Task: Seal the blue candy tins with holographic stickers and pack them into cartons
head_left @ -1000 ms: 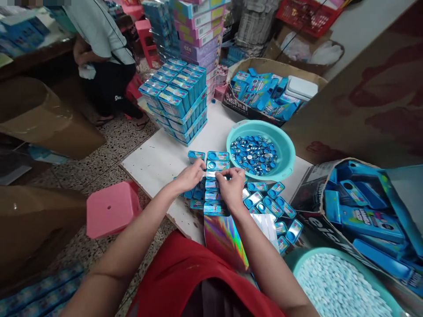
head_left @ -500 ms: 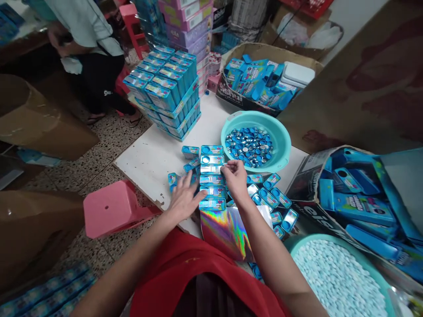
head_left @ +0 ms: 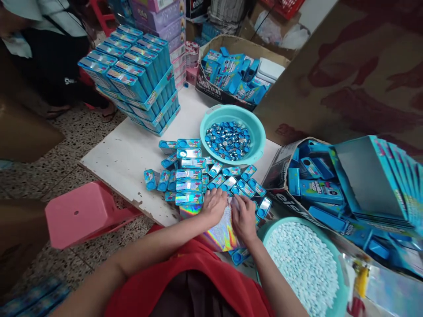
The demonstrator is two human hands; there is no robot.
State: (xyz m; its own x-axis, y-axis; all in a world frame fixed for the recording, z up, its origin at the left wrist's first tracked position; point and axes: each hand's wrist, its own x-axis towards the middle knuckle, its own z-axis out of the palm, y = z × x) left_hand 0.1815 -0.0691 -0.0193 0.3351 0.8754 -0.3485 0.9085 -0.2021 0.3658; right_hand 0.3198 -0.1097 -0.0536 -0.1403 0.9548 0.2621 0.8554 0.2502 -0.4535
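Note:
A shiny rainbow holographic sheet [head_left: 218,237] lies at the table's near edge, partly under my hands. My left hand [head_left: 214,206] is on its upper part, fingers bent together at the far edge. Just beside it, my right hand [head_left: 245,216] has its fingers closed at the same edge, thumb side facing the left hand. The fingertips are partly hidden. To the left, blue slim tins [head_left: 189,186] stand in a column, several with shiny labels on top. More blue tins [head_left: 243,187], with round recesses in their tops, stand loosely behind the hands.
A turquoise basin [head_left: 259,132] of small blue caps stands behind the tins. At right are a tub of pale blue candies [head_left: 302,259] and a carton of blue packs [head_left: 280,176]. Stacked tin trays [head_left: 139,83] occupy the back left. A pink stool [head_left: 77,211] stands left; a person is beyond.
Both hands have left the column of tins and come together over the holographic sheet, lower and to the right of the column. The view has shifted right.

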